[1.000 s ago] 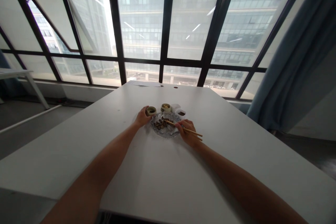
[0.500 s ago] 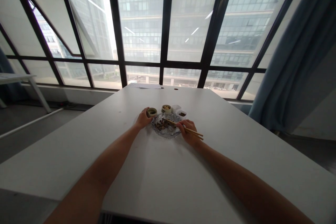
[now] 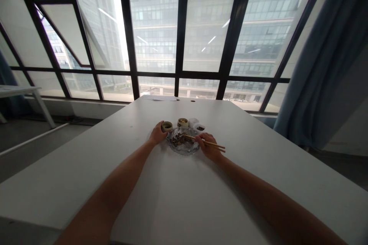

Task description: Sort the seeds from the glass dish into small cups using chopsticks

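My left hand is closed around the side of a small round cup, greenish inside with something dark at its bottom. In my right hand is a pair of wooden chopsticks. Their tips reach into a heap of small brown pieces on a clear, crinkled plastic-looking plate. What the pieces are is too small to tell. Behind the plate stands a second small round cup with yellowish bits in it. A white container with dark pieces sits just beyond my right hand.
The white table stretches toward the large windows. White paper lies at its far edge, near two dark round spots. Another white table stands at the left, and a blue curtain hangs at the right.
The whole view has tilted up slightly, so things sit lower in the picture. The chopstick tips have shifted slightly right over the brown pieces. My left hand keeps its hold on the cup.
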### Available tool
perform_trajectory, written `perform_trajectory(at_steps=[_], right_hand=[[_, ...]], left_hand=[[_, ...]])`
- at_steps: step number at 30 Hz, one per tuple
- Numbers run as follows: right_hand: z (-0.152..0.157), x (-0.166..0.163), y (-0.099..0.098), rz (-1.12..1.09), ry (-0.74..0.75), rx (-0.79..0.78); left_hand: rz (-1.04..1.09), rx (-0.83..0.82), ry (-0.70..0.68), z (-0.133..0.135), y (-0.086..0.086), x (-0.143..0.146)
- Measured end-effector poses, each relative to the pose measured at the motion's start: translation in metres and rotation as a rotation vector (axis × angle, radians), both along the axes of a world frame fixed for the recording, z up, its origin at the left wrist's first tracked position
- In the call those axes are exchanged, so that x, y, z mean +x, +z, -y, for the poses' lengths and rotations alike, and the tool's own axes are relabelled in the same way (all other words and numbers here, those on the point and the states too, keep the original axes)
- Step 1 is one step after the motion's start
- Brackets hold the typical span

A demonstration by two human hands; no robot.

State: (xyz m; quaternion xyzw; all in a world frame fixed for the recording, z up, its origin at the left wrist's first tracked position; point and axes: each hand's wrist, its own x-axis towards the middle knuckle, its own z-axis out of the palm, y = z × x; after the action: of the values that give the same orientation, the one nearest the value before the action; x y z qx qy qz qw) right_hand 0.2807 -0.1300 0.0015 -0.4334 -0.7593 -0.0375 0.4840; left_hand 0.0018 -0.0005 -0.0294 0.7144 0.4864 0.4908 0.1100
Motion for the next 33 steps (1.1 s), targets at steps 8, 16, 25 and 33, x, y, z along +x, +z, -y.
perform_trajectory(at_steps=[8,16,25,33], right_hand=[[0.007,0.001,-0.001,-0.048,-0.006,0.038],[0.014,0.001,0.0,-0.052,0.002,0.06],[0.02,0.004,0.007,0.047,0.033,0.11],[0.015,0.014,0.005,-0.355,-0.12,0.083]], left_hand=[[0.009,-0.001,-0.016,-0.002,-0.002,0.0],[0.017,-0.004,-0.02,-0.002,-0.002,-0.001],[0.016,-0.015,-0.015,0.003,0.002,-0.001],[0.01,-0.032,-0.012,0.005,0.005,0.0]])
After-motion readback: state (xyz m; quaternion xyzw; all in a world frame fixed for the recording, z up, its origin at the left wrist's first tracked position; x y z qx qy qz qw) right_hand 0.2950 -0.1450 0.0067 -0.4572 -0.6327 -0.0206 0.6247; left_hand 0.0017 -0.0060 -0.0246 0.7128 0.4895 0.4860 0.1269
